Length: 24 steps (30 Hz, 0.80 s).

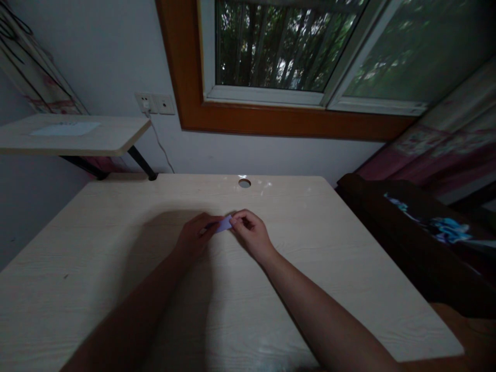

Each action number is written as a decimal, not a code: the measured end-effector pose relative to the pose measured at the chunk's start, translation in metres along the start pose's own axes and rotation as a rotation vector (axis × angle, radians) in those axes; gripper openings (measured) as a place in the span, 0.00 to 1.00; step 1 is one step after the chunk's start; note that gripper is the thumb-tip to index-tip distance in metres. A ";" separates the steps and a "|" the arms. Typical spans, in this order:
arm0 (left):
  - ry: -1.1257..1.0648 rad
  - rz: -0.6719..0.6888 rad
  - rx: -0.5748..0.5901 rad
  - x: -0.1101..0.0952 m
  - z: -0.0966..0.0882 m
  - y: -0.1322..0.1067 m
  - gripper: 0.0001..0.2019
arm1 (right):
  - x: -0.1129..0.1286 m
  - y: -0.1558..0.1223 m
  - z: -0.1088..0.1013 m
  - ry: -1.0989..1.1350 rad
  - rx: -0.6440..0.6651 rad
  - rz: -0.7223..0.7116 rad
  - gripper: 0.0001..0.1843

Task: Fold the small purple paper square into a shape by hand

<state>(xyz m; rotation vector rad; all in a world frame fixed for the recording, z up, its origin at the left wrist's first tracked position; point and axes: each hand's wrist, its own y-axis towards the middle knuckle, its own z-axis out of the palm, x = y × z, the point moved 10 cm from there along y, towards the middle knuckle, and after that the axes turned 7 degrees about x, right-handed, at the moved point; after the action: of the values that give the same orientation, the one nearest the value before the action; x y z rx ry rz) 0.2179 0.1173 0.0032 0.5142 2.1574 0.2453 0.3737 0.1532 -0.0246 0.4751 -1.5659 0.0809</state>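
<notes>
Between my two hands is a small piece of purple paper (223, 224), held just above or on the pale wooden desk (248, 299). My left hand (196, 232) pinches its left end, with the fingers covering part of it. At the right end, the thumb and fingertips of my right hand (252, 231) are closed on the paper's edge. How the paper is folded is too small to make out.
A raised shelf (127, 135) on black legs stands at the desk's back left, with a white sheet (65, 128) on it. Near the back edge is a round cable hole (244, 183). To the right sits a dark brown piece of furniture (387, 227) bearing blue cloth (451, 230).
</notes>
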 end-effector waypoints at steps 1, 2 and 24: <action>0.006 0.001 -0.001 -0.001 0.000 0.000 0.12 | -0.002 0.000 0.001 0.015 0.003 0.012 0.11; 0.008 0.000 0.001 -0.001 0.000 0.000 0.12 | -0.003 0.000 0.001 0.029 0.004 0.022 0.12; -0.076 -0.131 0.015 0.008 0.001 0.001 0.11 | 0.000 -0.001 -0.006 0.101 -0.091 0.012 0.12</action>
<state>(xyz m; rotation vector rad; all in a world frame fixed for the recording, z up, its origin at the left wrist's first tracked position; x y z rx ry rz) 0.2151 0.1218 -0.0027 0.3822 2.1106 0.1353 0.3791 0.1547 -0.0246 0.3840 -1.4666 0.0422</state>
